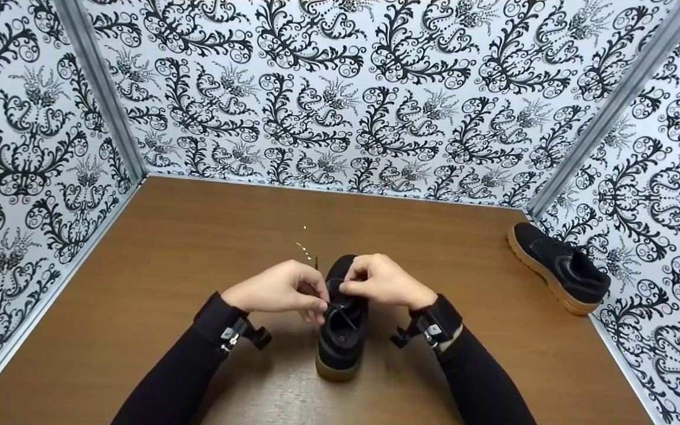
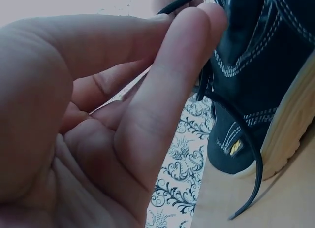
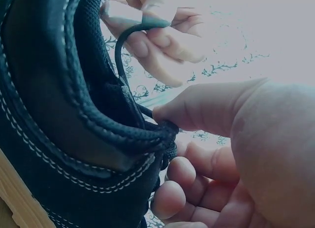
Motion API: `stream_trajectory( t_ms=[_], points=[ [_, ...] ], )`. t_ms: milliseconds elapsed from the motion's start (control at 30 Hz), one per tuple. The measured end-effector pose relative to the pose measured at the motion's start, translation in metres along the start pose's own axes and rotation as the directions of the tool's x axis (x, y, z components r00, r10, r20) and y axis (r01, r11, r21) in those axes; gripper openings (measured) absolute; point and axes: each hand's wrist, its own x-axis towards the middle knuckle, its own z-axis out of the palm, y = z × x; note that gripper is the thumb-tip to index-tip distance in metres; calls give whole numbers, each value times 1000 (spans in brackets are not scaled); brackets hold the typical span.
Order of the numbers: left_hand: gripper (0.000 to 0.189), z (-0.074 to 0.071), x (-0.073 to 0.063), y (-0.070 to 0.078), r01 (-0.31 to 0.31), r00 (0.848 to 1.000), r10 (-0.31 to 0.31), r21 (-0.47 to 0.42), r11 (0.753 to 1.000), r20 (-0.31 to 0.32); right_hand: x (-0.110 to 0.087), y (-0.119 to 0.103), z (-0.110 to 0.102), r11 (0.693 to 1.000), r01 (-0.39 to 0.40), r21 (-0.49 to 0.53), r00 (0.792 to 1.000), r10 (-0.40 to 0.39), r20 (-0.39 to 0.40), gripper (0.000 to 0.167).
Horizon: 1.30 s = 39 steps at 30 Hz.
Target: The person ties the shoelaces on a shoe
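Observation:
A black low shoe [image 1: 339, 353] with white stitching and a tan sole stands in the middle of the table, toe pointing away from me. My left hand [image 1: 290, 289] is at the left of its opening and pinches a black shoelace [image 3: 121, 50] between thumb and fingers. On the other side, my right hand [image 1: 388, 284] pinches the lace by the top eyelets, thumb tip right at the collar edge [image 3: 170, 127]. A loose lace end [image 2: 257, 156] hangs down beside the shoe's side in the left wrist view.
The matching black shoe [image 1: 561, 268] lies at the right edge of the brown table [image 1: 210, 224], near the wall. Patterned black-and-white panels [image 1: 316, 88] enclose the table at the back and both sides. Small bright specks [image 1: 303, 248] show beyond the left hand.

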Motion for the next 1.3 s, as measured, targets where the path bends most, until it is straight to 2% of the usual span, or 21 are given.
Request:
stream_trajectory(
  t_ms=[200,367,500,667,800,900,1000,1167,1233,1300],
  points=[
    [4,5,2,-1,-29,1000,29,-43,999,3,1,-1,-1,1000,-15,-11,1000,15,1,14],
    [3,16,8,-1,-45,999,45,-8,999,-25,0,-1,-1,1000,-18,-17,1000,18,-3,14],
    [9,21,11,1,-52,997,53,30,998,-47,-1,-1,-1,1000,-5,-17,1000,5,-3,12],
    [11,15,8,6,-63,994,68,57,996,-88,-1,1,0,1000,-2,-15,1000,2,2,12],
    [3,6,5,7,1,988,17,118,993,-151,-1,0,0,1000,-22,5,1000,22,10,13],
    [2,2,4,4,51,984,-16,195,980,-177,-2,0,0,999,-34,17,999,34,12,12],
    [4,2,6,0,58,985,-5,294,954,-175,-2,-1,0,999,-36,21,999,36,9,12],
    [15,6,9,-6,-11,981,99,454,891,-168,-2,-2,0,1000,-21,21,1000,21,4,12],
    [18,7,9,-7,-40,977,137,484,874,-166,-1,-2,0,1000,-18,19,1000,17,6,11],
    [18,7,9,-8,-65,974,162,492,868,-156,-1,-2,0,1000,-15,15,1000,15,7,11]
  ],
)
